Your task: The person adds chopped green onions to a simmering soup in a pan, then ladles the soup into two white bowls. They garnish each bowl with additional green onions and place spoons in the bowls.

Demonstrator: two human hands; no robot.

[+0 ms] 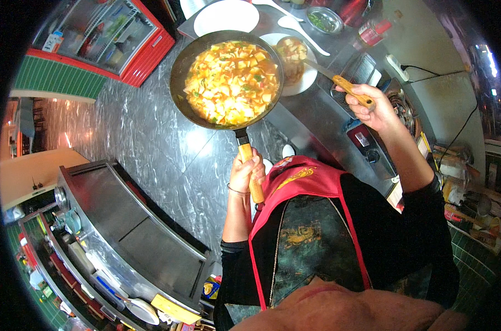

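Note:
My left hand (247,170) grips the wooden handle of a dark frying pan (177,82), which I hold up over the floor beside the counter. Cubed tofu in an orange-brown sauce (231,85), with bits of green, fills much of the pan. In my right hand (372,105) is the wooden handle of a metal ladle (323,70). The ladle's bowl, loaded with tofu and sauce, is over a white plate (310,78) just right of the pan. Brownish sauce shows on that plate, partly hidden by the ladle and the pan's rim.
Behind the pan lies another white plate (226,18). White spoons (302,35) and a metal bowl of chopped greens (325,20) sit on the counter (304,120). A labelled bottle (374,32) stands near the wall. Left are a red display fridge (144,58) and a steel worktop (130,219).

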